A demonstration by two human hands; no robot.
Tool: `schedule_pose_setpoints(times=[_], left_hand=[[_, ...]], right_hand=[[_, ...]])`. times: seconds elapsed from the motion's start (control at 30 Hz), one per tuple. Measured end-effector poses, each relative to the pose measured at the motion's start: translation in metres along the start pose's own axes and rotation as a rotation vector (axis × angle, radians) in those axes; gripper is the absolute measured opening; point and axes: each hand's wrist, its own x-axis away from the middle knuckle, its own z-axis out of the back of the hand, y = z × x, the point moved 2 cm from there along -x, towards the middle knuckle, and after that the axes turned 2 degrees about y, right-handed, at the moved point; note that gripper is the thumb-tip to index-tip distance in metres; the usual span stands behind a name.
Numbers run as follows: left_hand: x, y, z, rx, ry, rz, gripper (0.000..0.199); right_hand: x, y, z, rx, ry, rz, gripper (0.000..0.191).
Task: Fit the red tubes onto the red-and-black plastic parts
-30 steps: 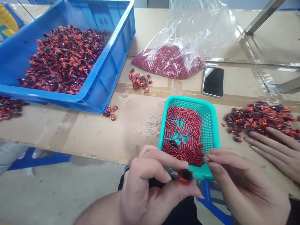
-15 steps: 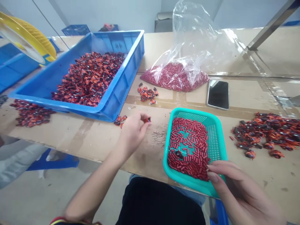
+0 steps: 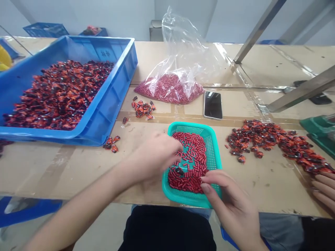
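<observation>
My left hand (image 3: 159, 153), smeared by motion, reaches over the left side of a green plastic basket (image 3: 214, 153); its fingertips are too blurred to show whether they hold anything. In the basket lie many short red tubes (image 3: 195, 181) and one dark piece (image 3: 179, 171). At the basket's near right corner is my right hand (image 3: 232, 202), thumb and forefinger pinched together over the tubes. Whatever sits in that pinch is too small to make out. Left of the basket, a small black-and-orange piece (image 3: 125, 120) lies alone on the cardboard-covered table.
A blue crate (image 3: 123, 76) heaped with black-and-orange pieces stands left. Behind the basket are a clear bag (image 3: 170, 89) of red tubes and a phone (image 3: 213, 105). More pieces (image 3: 264, 136) lie right, near another person's hand (image 3: 324, 190). Metal posts (image 3: 300, 90) rise behind.
My left hand has moved right, from the bare table to over the basket. The black-and-orange piece it held no longer shows in it; a loose one now lies on the table. The view has shifted right.
</observation>
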Motion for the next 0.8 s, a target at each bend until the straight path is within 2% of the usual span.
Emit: schedule_pose_setpoints(times=[0.07, 0.13, 0.2, 0.3, 0.37, 0.47, 0.57, 0.63, 0.8], left_hand=[[0.001, 0.027, -0.012, -0.041, -0.153, -0.139, 0.012], [0.000, 0.041, -0.021, -0.082, -0.241, -0.201, 0.017], [-0.002, 0.044, -0.024, -0.102, -0.277, -0.205, 0.018], [-0.002, 0.043, -0.019, -0.124, -0.294, -0.173, 0.017], [0.001, 0.045, -0.011, -0.007, -0.247, -0.093, 0.018], [0.010, 0.052, 0.000, 0.402, -0.113, 0.052, 0.015], [0.021, 0.060, 0.006, 0.698, 0.000, 0.083, 0.013], [0.027, 0.064, 0.006, 0.776, 0.081, 0.089, 0.018], [0.045, 0.071, -0.001, 0.877, 0.320, 0.180, 0.034]], right_hand=[[-0.002, -0.001, 0.000, -0.008, 0.004, -0.009, 0.007], [-0.001, -0.001, 0.000, -0.012, 0.012, -0.011, 0.006], [0.000, 0.000, 0.001, -0.015, 0.017, -0.007, 0.006], [0.005, 0.000, 0.004, -0.025, 0.021, -0.013, 0.008], [0.007, -0.002, 0.006, -0.051, 0.020, -0.027, 0.010], [0.007, -0.010, 0.006, -0.128, -0.007, -0.045, 0.013], [0.003, -0.018, 0.001, -0.240, -0.048, -0.075, 0.011], [0.001, -0.020, -0.004, -0.344, -0.060, -0.134, 0.006], [0.002, -0.020, -0.012, -0.538, -0.087, -0.301, 0.008]])
